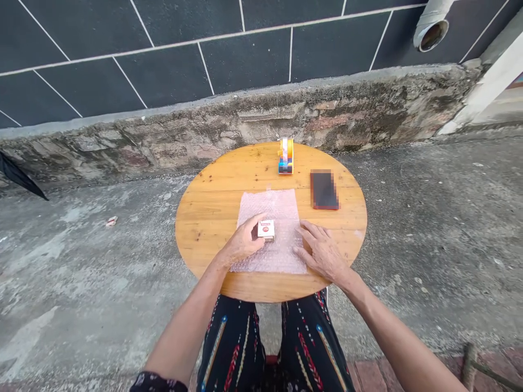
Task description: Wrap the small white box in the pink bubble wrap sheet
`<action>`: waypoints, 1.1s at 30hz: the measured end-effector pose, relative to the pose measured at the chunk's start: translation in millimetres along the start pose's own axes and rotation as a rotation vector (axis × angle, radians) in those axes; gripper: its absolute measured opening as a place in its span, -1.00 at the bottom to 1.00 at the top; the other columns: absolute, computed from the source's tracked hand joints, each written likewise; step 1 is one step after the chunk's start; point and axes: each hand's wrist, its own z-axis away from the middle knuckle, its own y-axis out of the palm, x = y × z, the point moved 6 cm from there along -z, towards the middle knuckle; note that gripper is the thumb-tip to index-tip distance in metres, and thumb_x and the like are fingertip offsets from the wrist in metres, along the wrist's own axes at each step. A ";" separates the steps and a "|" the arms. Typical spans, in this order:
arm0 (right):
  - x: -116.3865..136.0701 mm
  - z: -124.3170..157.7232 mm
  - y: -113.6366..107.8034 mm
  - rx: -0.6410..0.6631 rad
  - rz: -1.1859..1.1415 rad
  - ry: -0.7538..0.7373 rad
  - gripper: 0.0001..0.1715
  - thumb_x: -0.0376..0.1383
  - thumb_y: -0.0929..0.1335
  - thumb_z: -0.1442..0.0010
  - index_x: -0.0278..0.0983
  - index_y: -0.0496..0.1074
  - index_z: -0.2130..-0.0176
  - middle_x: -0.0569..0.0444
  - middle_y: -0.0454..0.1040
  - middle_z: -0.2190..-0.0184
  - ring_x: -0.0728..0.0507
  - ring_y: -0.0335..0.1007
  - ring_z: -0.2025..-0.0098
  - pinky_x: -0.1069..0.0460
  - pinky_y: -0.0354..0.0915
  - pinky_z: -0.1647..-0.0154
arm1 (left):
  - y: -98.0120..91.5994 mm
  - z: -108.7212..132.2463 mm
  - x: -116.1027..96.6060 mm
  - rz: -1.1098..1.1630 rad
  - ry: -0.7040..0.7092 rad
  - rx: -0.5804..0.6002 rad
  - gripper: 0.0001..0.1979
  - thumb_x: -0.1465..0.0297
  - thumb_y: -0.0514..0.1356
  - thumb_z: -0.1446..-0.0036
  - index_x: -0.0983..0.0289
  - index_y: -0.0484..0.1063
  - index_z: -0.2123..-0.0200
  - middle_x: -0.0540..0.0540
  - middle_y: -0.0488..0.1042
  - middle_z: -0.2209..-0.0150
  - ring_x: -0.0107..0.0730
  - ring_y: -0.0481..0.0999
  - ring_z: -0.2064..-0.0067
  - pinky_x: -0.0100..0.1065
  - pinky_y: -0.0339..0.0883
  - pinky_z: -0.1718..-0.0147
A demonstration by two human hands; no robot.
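A small white box (266,230) with red print stands on a sheet of pinkish bubble wrap (281,256), near its middle. My left hand (243,239) grips the box from the left, thumb at the near side and fingers at the far side. Over the right edge of the bubble wrap lies my right hand (321,250), its fingers spread and holding nothing. The sheet is spread flat on a round wooden table (208,212).
Toward the table's far edge stands a yellow and blue tape dispenser (286,157). A dark rectangular object with a red edge (324,189), blurred out, lies at the right. Behind the table runs a low stone ledge (171,136) under a dark tiled wall (249,60).
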 end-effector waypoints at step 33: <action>-1.0 -0.6 2.3 0.009 0.003 -0.011 -0.51 -0.17 0.30 -0.24 -0.30 0.36 -0.12 -0.18 0.28 -0.21 -0.32 0.21 -0.18 -0.23 0.13 -0.15 | -1.3 1.0 -0.7 -0.088 0.010 0.028 -0.27 0.59 0.09 0.09 0.23 0.21 -0.23 0.12 0.37 -0.16 -0.16 0.39 -0.13 -0.17 0.24 -0.16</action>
